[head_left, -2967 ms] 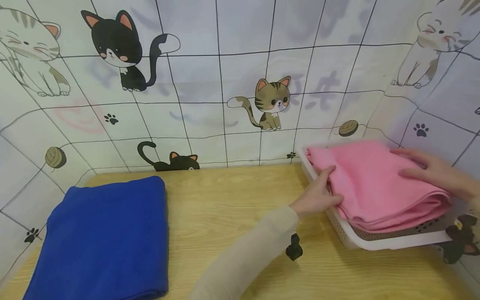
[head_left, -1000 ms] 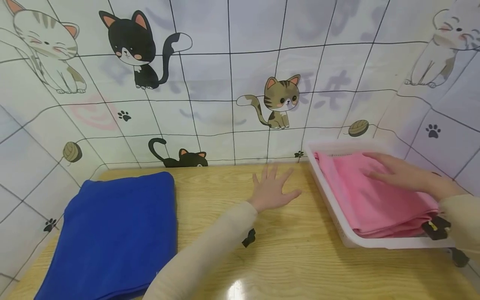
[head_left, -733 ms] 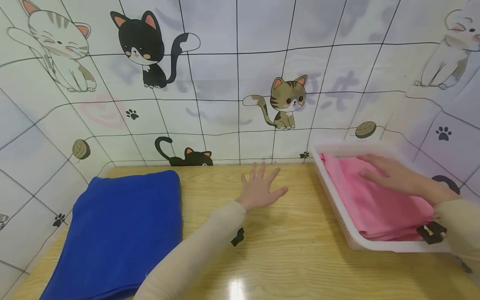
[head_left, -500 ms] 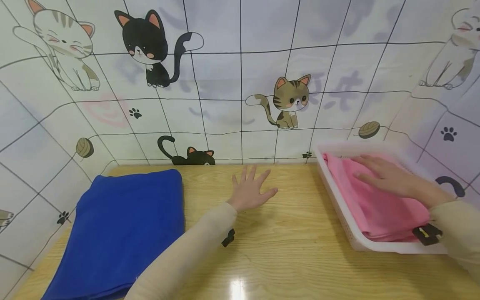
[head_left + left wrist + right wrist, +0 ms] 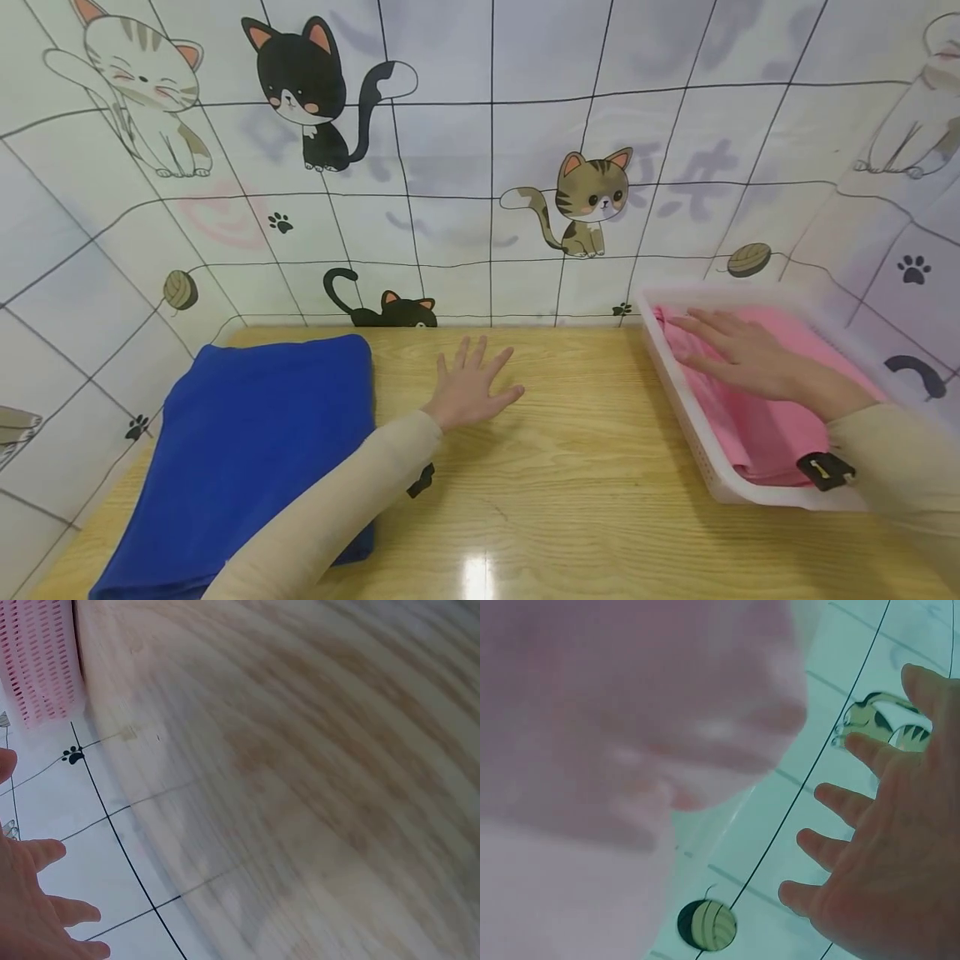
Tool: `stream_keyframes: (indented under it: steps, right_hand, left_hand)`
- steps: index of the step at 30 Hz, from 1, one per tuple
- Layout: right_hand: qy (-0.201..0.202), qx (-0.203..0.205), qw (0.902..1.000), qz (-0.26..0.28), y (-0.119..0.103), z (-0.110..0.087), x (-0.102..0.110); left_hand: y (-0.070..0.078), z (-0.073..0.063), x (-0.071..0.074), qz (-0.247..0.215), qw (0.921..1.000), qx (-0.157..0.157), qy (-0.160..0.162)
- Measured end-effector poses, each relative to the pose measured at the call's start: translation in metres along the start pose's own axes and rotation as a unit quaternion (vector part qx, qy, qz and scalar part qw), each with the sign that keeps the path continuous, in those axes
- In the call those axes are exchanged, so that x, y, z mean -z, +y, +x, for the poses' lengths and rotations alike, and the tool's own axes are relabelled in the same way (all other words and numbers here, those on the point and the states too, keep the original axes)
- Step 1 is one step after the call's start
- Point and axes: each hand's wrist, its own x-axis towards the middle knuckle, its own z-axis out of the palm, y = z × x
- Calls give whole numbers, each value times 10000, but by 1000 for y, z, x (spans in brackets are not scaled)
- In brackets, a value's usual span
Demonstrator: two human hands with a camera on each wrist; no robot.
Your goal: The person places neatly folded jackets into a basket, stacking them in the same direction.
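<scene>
At four o'clock, a folded pink cloth [image 5: 772, 437] lies inside a white perforated basket [image 5: 699, 421], whose walls, I judge, contain it. The right hand [image 5: 742, 357], flat-fingered, hovers above, gripping nothing. The left hand [image 5: 468, 393] spreads empty over the wooden table [image 5: 570, 500].

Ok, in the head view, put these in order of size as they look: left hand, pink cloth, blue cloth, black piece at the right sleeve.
1. Blue cloth
2. Pink cloth, partly covered
3. Left hand
4. Black piece

Room is found between blue cloth [image 5: 262, 433] and white basket [image 5: 695, 425], right of left hand [image 5: 467, 393]; rear is blocked by wall [image 5: 450, 225].
</scene>
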Motion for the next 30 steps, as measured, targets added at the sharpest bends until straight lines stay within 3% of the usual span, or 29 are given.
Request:
stream_keyframes:
  steps: [8, 30]
  right_hand:
    - [-21, 127, 9999, 42, -22, 14, -3]
    - [-32, 475, 9988, 112, -67, 63, -7]
  left_hand:
    - [-13, -4, 5, -92, 9999, 26, 133]
    - [-42, -17, 46, -366, 9984, 180, 393]
